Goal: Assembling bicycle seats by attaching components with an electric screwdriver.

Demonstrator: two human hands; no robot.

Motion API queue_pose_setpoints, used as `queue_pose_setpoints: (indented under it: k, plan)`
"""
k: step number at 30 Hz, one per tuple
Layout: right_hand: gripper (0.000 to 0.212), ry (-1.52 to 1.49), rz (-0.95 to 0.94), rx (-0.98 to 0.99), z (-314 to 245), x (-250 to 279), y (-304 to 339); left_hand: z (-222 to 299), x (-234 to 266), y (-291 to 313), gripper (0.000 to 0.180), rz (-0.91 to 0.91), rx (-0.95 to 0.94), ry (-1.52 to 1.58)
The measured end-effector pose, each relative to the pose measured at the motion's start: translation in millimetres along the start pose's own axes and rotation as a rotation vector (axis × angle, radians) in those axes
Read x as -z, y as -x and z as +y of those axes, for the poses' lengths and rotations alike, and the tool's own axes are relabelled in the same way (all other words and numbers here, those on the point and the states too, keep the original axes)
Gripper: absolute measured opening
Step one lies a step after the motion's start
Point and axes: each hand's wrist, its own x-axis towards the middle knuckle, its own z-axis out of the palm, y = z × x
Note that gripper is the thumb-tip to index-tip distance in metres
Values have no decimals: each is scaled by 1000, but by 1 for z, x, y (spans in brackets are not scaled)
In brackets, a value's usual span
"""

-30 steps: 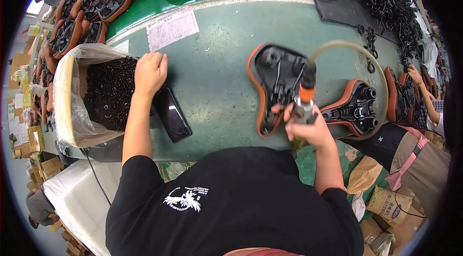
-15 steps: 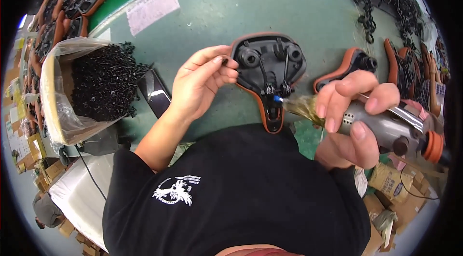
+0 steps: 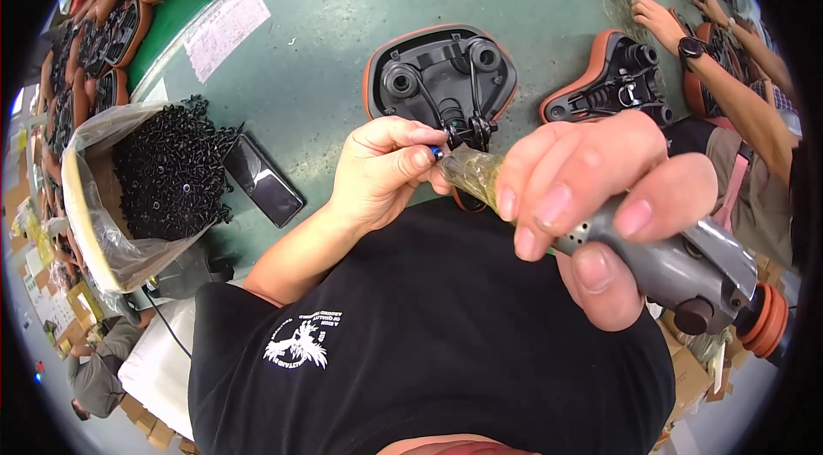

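Note:
My left hand (image 3: 377,168) is closed, thumb and fingertips pinching a small dark part, mostly hidden, at the blue tip (image 3: 437,152) of a power screwdriver. My right hand (image 3: 600,206) is wrapped round that power screwdriver (image 3: 664,262), which has a grey body, a lever, orange rings at the back and a nose covered in yellowish tape. Just beyond both hands a bicycle saddle (image 3: 441,69) lies upside down, its black underside, two round springs and rails showing inside an orange-brown rim. My hands and the screwdriver nose cover the saddle's narrow end.
At left stands a plastic-lined box (image 3: 81,189) of small black parts, a phone (image 3: 264,179) beside it. Another saddle (image 3: 604,82) lies at right, near a co-worker's hand (image 3: 658,22). More saddles (image 3: 129,31) are piled at far left. A paper sheet (image 3: 227,31) lies on the green table.
My left hand has come nearer and to the right, and the screwdriver tip has moved left to meet its fingertips. The saddle sits further left in view. A co-worker's hands now show at right.

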Motion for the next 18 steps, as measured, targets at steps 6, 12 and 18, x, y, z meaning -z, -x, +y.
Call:
queue_pose_setpoints:
  k: [6, 12, 18]
  plan:
    - [39, 0, -93, 64, 4, 9, -3, 26, -3, -27, 41, -322, -483, -1073]
    - [43, 169, -46, 117, 12, 17, -6, 48, 21, -45, 81, 28, -749, -1967]
    - [45, 104, -46, 101, 19, 21, -4, 21, 39, -56, 52, 157, -853, -1907]
